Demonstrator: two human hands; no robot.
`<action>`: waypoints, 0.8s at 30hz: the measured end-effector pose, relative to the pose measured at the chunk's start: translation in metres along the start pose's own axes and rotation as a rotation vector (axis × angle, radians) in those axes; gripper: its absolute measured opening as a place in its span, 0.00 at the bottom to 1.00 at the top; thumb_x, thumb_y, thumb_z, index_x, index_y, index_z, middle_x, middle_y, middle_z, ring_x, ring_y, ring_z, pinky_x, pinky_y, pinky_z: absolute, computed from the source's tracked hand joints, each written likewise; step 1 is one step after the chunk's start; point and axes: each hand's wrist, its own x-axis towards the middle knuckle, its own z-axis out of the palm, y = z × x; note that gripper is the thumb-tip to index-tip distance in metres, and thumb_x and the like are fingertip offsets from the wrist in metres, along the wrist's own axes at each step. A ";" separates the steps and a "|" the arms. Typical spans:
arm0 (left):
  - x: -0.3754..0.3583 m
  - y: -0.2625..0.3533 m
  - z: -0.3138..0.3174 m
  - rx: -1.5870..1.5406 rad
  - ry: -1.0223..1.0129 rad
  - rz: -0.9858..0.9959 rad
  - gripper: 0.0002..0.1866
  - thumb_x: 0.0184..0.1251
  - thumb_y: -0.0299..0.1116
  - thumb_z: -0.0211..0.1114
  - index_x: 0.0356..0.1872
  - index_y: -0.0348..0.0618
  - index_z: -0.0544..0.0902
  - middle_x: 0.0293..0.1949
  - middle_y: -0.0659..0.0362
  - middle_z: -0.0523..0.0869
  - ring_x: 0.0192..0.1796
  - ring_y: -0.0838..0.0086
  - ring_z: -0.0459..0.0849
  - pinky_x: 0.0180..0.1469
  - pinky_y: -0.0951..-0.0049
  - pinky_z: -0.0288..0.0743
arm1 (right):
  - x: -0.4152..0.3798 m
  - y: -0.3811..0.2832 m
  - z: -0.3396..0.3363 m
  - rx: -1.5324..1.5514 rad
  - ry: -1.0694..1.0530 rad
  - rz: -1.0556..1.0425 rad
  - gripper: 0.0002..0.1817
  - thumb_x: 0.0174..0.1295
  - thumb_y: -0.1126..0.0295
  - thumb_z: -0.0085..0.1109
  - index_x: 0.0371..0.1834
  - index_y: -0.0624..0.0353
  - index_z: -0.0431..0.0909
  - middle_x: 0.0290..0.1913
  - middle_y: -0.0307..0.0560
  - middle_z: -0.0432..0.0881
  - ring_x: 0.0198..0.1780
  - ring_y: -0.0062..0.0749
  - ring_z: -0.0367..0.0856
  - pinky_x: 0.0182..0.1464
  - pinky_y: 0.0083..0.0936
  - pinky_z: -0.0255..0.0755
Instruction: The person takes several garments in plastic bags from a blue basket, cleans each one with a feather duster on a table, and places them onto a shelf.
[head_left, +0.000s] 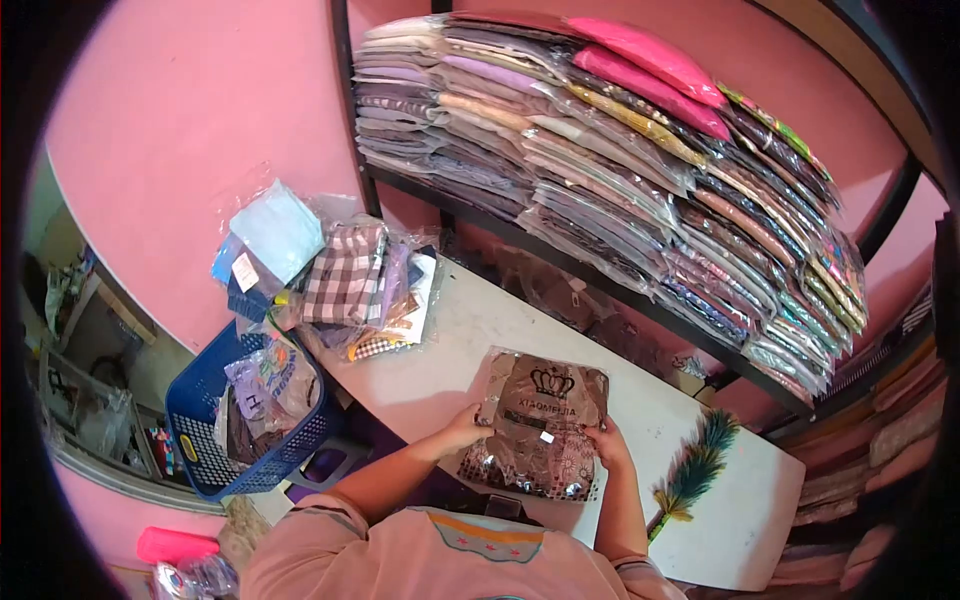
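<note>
A clear plastic bag with brown patterned cloth (540,420) lies over the white table's front edge, a black crown print and a small white label on it. My left hand (466,430) grips its left edge, fingers closed. At its right edge, my right hand (606,443) holds the plastic between thumb and fingers. The bag is spread flat between both hands.
Bagged garments (345,275) are heaped on the white table (400,385) at the left. A blue basket (250,440) with bagged items stands beside it. Packed clothes (600,170) fill a dark shelf behind. A green feathery plant piece (700,460) lies at the right.
</note>
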 end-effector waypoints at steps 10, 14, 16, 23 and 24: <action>-0.020 0.111 -0.058 -0.003 -0.112 0.301 0.37 0.51 0.24 0.66 0.64 0.34 0.62 0.55 0.53 0.75 0.58 0.70 0.72 0.61 0.71 0.64 | -0.064 -0.092 0.089 -0.095 0.102 -0.288 0.24 0.53 0.85 0.53 0.56 0.60 0.69 0.44 0.40 0.79 0.41 0.24 0.77 0.42 0.21 0.71; -0.040 0.170 -0.103 -0.075 -0.126 0.414 0.35 0.53 0.21 0.65 0.64 0.34 0.61 0.55 0.56 0.74 0.57 0.75 0.72 0.59 0.75 0.66 | -0.088 -0.147 0.144 -0.062 0.092 -0.506 0.28 0.53 0.85 0.55 0.60 0.63 0.66 0.52 0.44 0.77 0.50 0.28 0.75 0.51 0.23 0.69; -0.053 0.215 -0.135 -0.074 -0.146 0.448 0.35 0.54 0.20 0.65 0.65 0.35 0.61 0.55 0.56 0.73 0.56 0.76 0.72 0.58 0.75 0.66 | -0.100 -0.179 0.188 0.009 0.129 -0.589 0.30 0.53 0.84 0.56 0.63 0.63 0.64 0.56 0.45 0.75 0.55 0.30 0.74 0.56 0.25 0.67; -0.055 0.323 -0.273 -0.221 -0.189 0.623 0.34 0.54 0.17 0.60 0.65 0.35 0.61 0.60 0.58 0.72 0.62 0.75 0.70 0.64 0.72 0.61 | -0.080 -0.292 0.327 -0.137 0.086 -0.792 0.28 0.56 0.79 0.57 0.63 0.64 0.64 0.50 0.41 0.78 0.46 0.20 0.77 0.48 0.17 0.69; -0.055 0.339 -0.293 -0.189 -0.168 0.625 0.34 0.54 0.17 0.60 0.65 0.35 0.62 0.58 0.58 0.73 0.60 0.75 0.72 0.63 0.73 0.63 | -0.075 -0.309 0.347 -0.174 0.067 -0.789 0.27 0.57 0.79 0.56 0.62 0.65 0.65 0.50 0.42 0.78 0.46 0.21 0.77 0.49 0.18 0.70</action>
